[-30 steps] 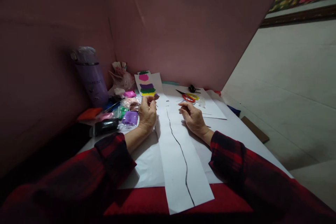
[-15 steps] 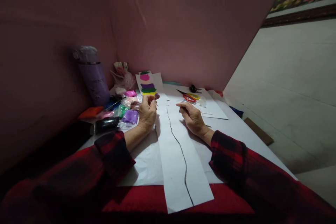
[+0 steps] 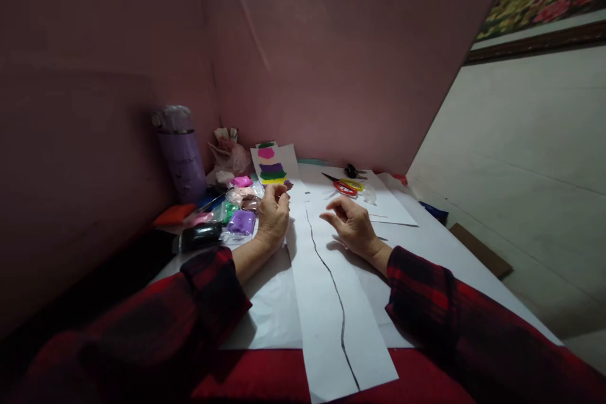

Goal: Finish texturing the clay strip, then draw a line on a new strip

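My left hand (image 3: pixel 274 218) is raised over the left side of a long white paper strip (image 3: pixel 326 309), its fingers pinched together. A small dark brown piece (image 3: pixel 288 185), perhaps modelling clay, shows at its fingertips; the rest is hidden by the fingers. My right hand (image 3: pixel 351 225) hovers over the strip's right side with fingers curled and a gap between thumb and forefinger, and nothing is visible in it. A wavy black line (image 3: pixel 337 287) runs along the length of the strip between my hands. Tiny dark bits (image 3: pixel 307 192) lie near the strip's far end.
Several bagged colour lumps, including a purple packet (image 3: pixel 242 222) and a black packet (image 3: pixel 201 237), lie at left beside a purple bottle (image 3: pixel 182 161). A card with colour bands (image 3: pixel 273 167) leans at the back. Red-and-yellow scissors (image 3: pixel 345 187) and keys (image 3: pixel 351 170) lie at back right.
My right thumb and forefinger have parted from a closer pinch. The whole view has shifted slightly, so everything sits a little lower and farther right. The left hand keeps its pinch.
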`<state>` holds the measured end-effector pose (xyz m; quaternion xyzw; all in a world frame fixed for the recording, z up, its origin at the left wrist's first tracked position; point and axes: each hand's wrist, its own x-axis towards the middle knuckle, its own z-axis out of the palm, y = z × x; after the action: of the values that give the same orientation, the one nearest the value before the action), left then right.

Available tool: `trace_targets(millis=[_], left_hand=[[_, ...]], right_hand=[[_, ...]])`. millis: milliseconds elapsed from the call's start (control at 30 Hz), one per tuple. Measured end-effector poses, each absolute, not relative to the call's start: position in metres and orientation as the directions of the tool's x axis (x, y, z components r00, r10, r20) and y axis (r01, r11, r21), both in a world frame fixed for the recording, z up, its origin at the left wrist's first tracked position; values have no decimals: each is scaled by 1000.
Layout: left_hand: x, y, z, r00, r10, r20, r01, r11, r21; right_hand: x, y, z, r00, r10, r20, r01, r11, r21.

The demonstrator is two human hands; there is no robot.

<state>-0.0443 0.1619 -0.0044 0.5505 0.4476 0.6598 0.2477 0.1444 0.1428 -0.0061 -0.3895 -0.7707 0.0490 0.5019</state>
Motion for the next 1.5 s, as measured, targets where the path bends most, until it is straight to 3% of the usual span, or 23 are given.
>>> trace_targets(millis=[467,700,1067,1167,1300,1367,1500], left_hand=[[-43,153,2,-183,858,481,214,-442,871],[-43,145,6,-73,865,496,372,-438,818],[-43,146,4,-44,846,531,405,-471,784],[-43,145,3,-35,842,538,416,-478,774],[-42,143,3,23,830,558,441,-509,739],[-41,141,3,94,808,581,457,-554,696],[-38,137,3,274,762,586,435,-642,631]], right_hand=[[147,141,-6,-178,653,736,586,671,-454],[144,141,-7,-95,678,729,567,639,-520],[144,144,-7,-59,671,739,531,648,-546],[141,144,-9,-88,670,737,482,676,-557],[139,144,-12,-120,736,667,345,661,-667],[139,142,-11,-144,720,678,346,679,-648],[138,134,-8,-243,616,749,415,764,-493]])
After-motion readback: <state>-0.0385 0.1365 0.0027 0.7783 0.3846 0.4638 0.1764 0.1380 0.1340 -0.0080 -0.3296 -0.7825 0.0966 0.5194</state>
